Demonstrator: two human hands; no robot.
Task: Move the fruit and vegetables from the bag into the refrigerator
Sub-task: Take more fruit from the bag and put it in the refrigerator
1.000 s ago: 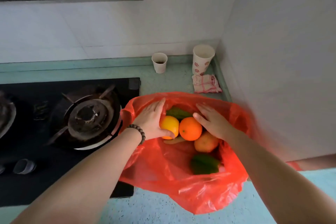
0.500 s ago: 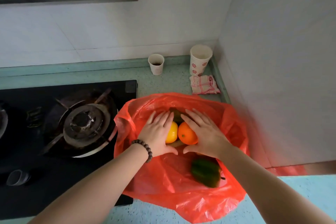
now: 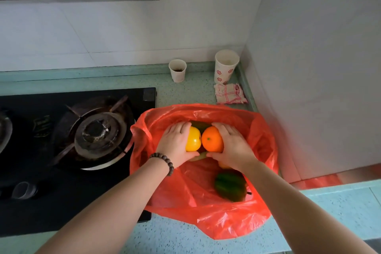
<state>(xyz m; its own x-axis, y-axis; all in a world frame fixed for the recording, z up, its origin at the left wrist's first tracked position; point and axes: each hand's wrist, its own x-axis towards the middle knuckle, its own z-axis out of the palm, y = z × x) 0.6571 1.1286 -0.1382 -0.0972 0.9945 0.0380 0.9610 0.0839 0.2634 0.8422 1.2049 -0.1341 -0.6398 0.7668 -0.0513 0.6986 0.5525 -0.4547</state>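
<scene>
Inside open red plastic bag [image 3: 208,208] on speckled green countertop [image 3: 340,210]: dark green pepper [image 3: 230,186] nearest. Farther in, left hand [image 3: 175,143] curled around yellow round fruit [image 3: 193,139], right hand [image 3: 234,144] cupping orange [image 3: 212,139], forearms converging, palms down.

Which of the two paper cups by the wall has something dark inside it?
The smaller plain white cup, standing left of the taller red-patterned cup, shows a dark residue at its bottom; the taller one looks pale inside.
</scene>
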